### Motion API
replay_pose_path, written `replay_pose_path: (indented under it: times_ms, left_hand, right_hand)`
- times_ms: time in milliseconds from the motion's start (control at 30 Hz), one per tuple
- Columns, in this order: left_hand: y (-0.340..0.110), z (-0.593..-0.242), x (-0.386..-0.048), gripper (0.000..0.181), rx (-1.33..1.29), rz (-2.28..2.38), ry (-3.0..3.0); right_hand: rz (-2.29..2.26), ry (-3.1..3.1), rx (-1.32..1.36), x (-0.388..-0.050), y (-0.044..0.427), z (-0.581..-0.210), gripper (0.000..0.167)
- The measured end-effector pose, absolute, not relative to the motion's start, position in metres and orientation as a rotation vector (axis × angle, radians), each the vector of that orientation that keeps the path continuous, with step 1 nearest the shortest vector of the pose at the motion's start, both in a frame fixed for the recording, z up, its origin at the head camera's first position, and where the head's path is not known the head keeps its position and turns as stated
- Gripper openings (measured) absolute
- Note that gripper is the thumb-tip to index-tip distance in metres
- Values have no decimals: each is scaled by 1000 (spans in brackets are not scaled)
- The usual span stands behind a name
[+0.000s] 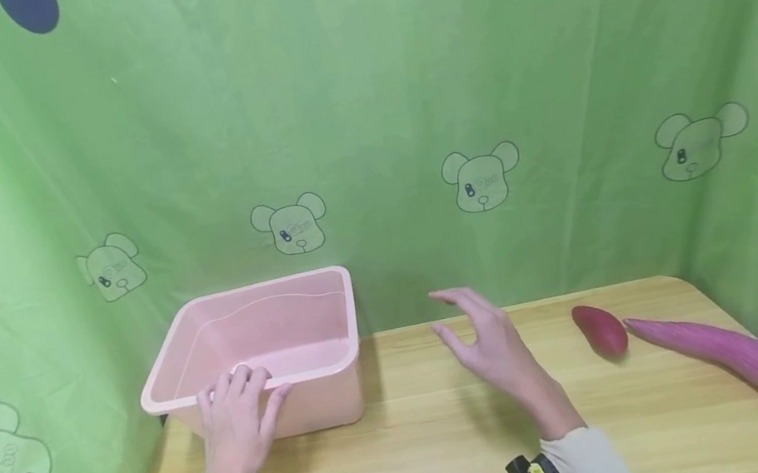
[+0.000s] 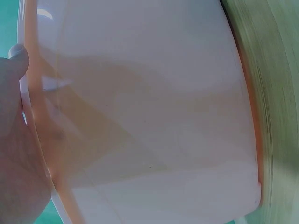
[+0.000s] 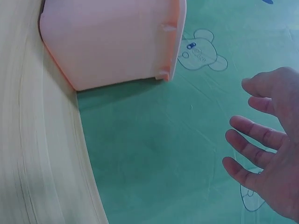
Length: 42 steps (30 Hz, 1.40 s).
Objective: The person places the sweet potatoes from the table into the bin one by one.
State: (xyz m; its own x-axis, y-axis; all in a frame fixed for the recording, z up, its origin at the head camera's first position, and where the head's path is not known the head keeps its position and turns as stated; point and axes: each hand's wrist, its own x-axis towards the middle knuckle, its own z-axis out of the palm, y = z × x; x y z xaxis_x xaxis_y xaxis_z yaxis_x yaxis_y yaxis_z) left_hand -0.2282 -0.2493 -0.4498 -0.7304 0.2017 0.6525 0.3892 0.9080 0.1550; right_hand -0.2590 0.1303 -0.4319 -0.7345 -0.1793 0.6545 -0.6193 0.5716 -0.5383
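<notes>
The worktop point(image 1: 419, 466) is pale, wood-grained board with long streaks running across it and a rounded corner at its far right end. Green cloth point(image 1: 360, 87) hangs behind it and down both sides, softly creased, lighter at the left, and printed with outlined bear heads point(image 1: 484, 182) and a few dark blue shapes along the top. At the back left of the worktop stands a pink bin point(image 1: 332, 403), upright; its inner floor shows pale. The person's left hand point(image 1: 233, 423) grips the bin's near rim, fingers curled over it, and a shadow falls across the wall in the left wrist view. The right hand point(image 1: 493, 345) hangs in the air over the worktop to the right of the bin, fingers parted and holding nothing. Further right lie a dark red, mango-shaped item point(image 1: 602, 331) and, just beside it, a long purple eggplant point(image 1: 735, 357), slanting toward the near right.
</notes>
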Motion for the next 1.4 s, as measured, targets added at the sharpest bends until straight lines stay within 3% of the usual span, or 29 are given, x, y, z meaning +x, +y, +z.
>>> replay_pose_path:
  times_ms: [1400]
  left_hand:
    - [-248,-448,-226,28,-420,-386,-2407]
  right_hand:
    - [1070,-2252,452,-267,172,-437,46]
